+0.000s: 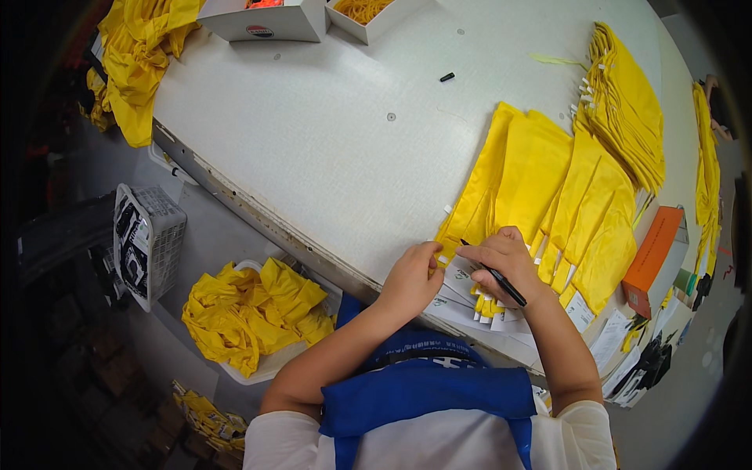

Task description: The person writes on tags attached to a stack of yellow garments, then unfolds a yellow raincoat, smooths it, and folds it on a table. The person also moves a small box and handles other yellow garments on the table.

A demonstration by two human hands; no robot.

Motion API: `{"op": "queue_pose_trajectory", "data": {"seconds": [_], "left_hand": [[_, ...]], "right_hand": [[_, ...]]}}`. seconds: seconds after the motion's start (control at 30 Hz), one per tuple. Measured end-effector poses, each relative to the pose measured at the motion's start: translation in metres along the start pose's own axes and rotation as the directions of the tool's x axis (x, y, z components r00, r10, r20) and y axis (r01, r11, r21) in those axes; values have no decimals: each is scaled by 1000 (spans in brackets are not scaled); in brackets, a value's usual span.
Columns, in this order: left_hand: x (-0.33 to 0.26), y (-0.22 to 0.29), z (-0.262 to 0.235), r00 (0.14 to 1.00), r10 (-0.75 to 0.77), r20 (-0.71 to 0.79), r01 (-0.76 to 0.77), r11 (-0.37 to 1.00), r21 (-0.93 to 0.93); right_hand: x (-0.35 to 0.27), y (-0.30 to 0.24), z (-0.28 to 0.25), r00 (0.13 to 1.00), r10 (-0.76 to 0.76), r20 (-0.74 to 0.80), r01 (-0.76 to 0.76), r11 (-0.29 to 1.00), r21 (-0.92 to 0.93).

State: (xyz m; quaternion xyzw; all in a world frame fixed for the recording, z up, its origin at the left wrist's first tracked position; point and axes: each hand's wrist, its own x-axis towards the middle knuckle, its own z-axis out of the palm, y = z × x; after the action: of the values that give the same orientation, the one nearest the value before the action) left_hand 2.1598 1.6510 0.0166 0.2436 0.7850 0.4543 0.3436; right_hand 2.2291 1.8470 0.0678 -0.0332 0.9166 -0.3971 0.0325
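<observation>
My right hand (pixel 505 262) is closed round a black marker pen (pixel 505 283), whose tip points up and left toward a small white tag at the end of a yellow fabric piece (pixel 470 205). Fingers pinched, my left hand (pixel 413 276) grips the near end of that same yellow piece. More yellow fabric pieces (pixel 533 157) lie fanned out to the right, with white tags at their near ends. Under both hands are white printed papers (pixel 458 291). A black pen cap (pixel 447 77) rests apart, farther back on the white table (pixel 313 133).
A stack of yellow pieces (pixel 623 110) lies at the back right, near an orange box (pixel 654 251). White boxes (pixel 270 22) stand at the far edge. Left of the table are a tub of crumpled yellow fabric (pixel 251 313) and a white basket (pixel 160 235).
</observation>
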Motion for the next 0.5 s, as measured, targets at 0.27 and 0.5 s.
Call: {"op": "queue_pose_trajectory", "data": {"seconds": [0.27, 0.5], "left_hand": [[7, -9, 6, 997, -83, 8, 83, 997, -9], [10, -8, 3, 996, -91, -1, 91, 996, -18]], "right_hand": [[-18, -2, 24, 972, 218, -86, -201, 964, 175], [-14, -1, 34, 973, 199, -119, -182, 973, 145]]}}
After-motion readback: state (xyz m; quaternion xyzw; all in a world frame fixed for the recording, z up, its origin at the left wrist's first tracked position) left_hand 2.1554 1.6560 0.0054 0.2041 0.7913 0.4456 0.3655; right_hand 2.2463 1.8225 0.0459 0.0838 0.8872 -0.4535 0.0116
